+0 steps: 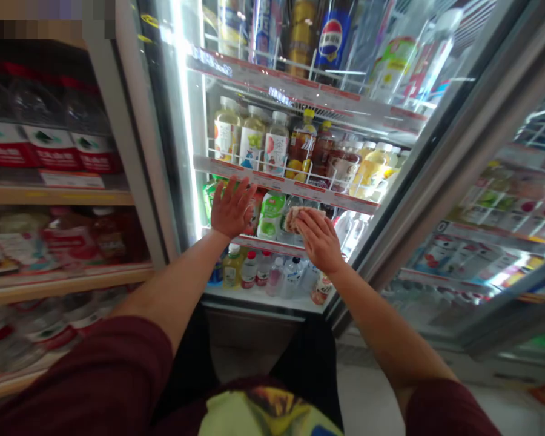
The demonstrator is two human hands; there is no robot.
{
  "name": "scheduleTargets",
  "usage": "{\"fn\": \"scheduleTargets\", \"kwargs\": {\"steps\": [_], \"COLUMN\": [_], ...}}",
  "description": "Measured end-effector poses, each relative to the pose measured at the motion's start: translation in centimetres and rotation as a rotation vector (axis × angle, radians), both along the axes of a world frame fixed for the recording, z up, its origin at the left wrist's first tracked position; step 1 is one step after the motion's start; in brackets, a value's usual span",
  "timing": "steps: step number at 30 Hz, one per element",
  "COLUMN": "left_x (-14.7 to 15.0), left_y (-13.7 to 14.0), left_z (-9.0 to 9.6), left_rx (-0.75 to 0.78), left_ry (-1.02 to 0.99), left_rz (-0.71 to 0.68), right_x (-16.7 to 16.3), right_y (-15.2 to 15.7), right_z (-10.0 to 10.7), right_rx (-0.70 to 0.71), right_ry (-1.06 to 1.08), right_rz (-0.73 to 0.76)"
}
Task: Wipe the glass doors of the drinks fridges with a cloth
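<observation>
Before me is the glass door (254,88) of a lit drinks fridge, with bottles visible through it. My left hand (231,209) is raised at the glass with its fingers spread, holding nothing; it looks to be resting on the pane. A crumpled pale brownish cloth (293,219) is under the fingers of my right hand (320,242), which presses it toward the glass. Behind the hands, a green-labelled bottle (271,215) stands on a lower shelf, between the two hands. Part of the cloth is hidden by my fingers.
Open shelves (59,195) with large red-labelled bottles (49,136) stand close on the left. A metal door frame (413,175) runs along the right, and another fridge (463,260) stands beyond it. Pale floor (367,393) shows at lower right.
</observation>
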State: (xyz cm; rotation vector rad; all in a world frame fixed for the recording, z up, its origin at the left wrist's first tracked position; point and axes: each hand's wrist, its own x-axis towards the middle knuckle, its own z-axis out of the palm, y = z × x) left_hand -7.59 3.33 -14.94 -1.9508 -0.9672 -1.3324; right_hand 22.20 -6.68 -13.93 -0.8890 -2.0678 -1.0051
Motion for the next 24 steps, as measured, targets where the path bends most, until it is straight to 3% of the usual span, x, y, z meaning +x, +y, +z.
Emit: {"fn": "scheduleTargets", "kwargs": {"steps": [8, 15, 24], "left_x": [0.0, 0.0, 0.0], "left_y": [0.1, -0.1, -0.1], "left_z": [-0.1, 0.1, 0.0], "left_rx": [0.056, 0.003, 0.115], "left_ry": [0.012, -0.004, 0.027], "left_rz": [-0.007, 0.009, 0.039], "right_x": [0.0, 0.0, 0.0], "right_y": [0.1, 0.0, -0.2], "right_z": [-0.5, -0.8, -1.4], "right_rx": [-0.023, -0.05, -0.006], "right_ry": [0.018, 0.034, 0.014], "right_rz": [0.003, 0.006, -0.004]}}
